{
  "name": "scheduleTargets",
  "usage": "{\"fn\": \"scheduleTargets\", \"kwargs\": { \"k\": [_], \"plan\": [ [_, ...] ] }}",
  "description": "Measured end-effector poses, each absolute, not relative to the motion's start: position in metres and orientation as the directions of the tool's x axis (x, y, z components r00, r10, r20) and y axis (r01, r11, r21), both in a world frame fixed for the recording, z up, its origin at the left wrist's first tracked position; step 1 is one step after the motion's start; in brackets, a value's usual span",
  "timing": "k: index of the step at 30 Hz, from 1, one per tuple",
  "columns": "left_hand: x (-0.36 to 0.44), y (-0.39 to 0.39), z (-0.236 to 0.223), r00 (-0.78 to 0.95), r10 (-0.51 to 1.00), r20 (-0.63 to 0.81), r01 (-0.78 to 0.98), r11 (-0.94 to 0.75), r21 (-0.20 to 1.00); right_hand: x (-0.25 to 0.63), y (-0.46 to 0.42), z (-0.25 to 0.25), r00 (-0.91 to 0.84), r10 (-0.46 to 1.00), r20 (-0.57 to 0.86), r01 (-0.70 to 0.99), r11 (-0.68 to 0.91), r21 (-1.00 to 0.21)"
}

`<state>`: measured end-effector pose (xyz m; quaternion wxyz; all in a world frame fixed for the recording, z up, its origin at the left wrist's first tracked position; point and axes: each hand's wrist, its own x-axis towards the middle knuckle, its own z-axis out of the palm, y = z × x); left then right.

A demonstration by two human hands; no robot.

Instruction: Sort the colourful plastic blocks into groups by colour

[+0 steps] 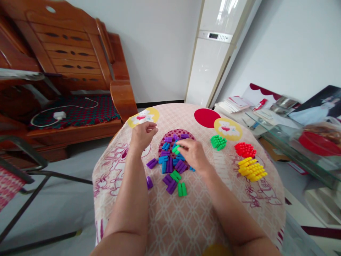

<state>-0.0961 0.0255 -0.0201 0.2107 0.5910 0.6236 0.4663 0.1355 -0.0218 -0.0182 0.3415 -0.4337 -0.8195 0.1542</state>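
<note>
My right hand (194,153) reaches into a loose pile of plastic building pieces, its fingers pinched on a green plastic piece (176,149). My left hand (144,136) hovers to the left of the pile, fingers loosely curved with a gap to the thumb and nothing visible in them. Purple pieces (181,166), blue pieces (164,165) and a few green ones (182,189) lie jumbled, partly on a dark red checked circle (190,134) of the tablecloth. One purple piece (149,182) rests beside my left forearm.
On the table's right side stand sorted clusters: green (218,142), red (245,150) and yellow (252,169). A patterned tablecloth (170,227) covers the round table. A glass shelf (282,142) holding papers and a bag is at the right, a wooden bench (69,64) at the left.
</note>
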Motion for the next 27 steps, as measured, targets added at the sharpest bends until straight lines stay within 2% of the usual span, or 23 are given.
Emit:
{"fn": "scheduleTargets", "kwargs": {
  "k": [2,5,8,11,18,20,23,25,27],
  "plan": [
    [-0.096,0.025,-0.019,-0.211,0.935,0.285,0.539,-0.132,0.832,0.17,-0.003,-0.012,-0.205,0.871,0.447,0.713,0.446,-0.541],
    [-0.096,0.025,-0.019,-0.21,0.935,0.286,0.538,-0.134,0.832,0.217,0.019,-0.011,0.01,0.899,0.439,0.861,0.215,-0.461],
    [-0.095,0.025,-0.019,-0.211,0.933,0.291,0.539,-0.138,0.831,0.245,0.031,-0.018,0.1,0.912,0.397,0.927,0.059,-0.37],
    [-0.095,0.024,-0.019,-0.209,0.935,0.287,0.543,-0.133,0.829,0.254,0.036,-0.028,0.113,0.929,0.353,0.961,-0.012,-0.276],
    [-0.094,0.023,-0.018,-0.2,0.935,0.294,0.554,-0.139,0.821,0.247,0.036,-0.042,0.089,0.963,0.255,0.99,-0.059,-0.125],
    [-0.094,0.023,-0.018,-0.204,0.935,0.291,0.551,-0.136,0.823,0.245,0.034,-0.041,0.089,0.96,0.265,0.993,-0.065,-0.099],
    [-0.094,0.022,-0.017,-0.215,0.935,0.283,0.544,-0.126,0.83,0.236,0.027,-0.03,0.094,0.939,0.332,0.99,-0.054,-0.127],
    [-0.094,0.022,-0.017,-0.22,0.935,0.277,0.542,-0.12,0.832,0.224,0.018,-0.018,0.04,0.934,0.354,0.984,0.024,-0.174],
    [-0.093,0.022,-0.016,-0.22,0.936,0.277,0.542,-0.119,0.832,0.205,0.005,-0.004,-0.127,0.95,0.287,0.955,0.195,-0.224]
  ]
}}
